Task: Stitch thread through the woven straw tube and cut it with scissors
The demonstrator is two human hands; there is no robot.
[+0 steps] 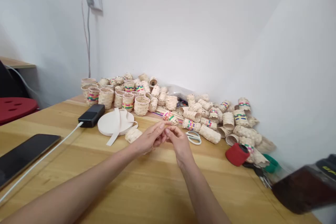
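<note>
Against a plain white wall [183, 28], I see a yellowish wooden tabletop [162, 189] on my feed. Left hand [153, 136] and right hand [180, 141] meet, fingers narrowly pinched; I can't tell what they hold. Just beyond lies 1 cream woven cylinder with pink and green bands [170, 118]; 1 plain cream woven basket [133, 134] sits beside the left hand, near a flat white ribbon roll [104, 126].
</note>
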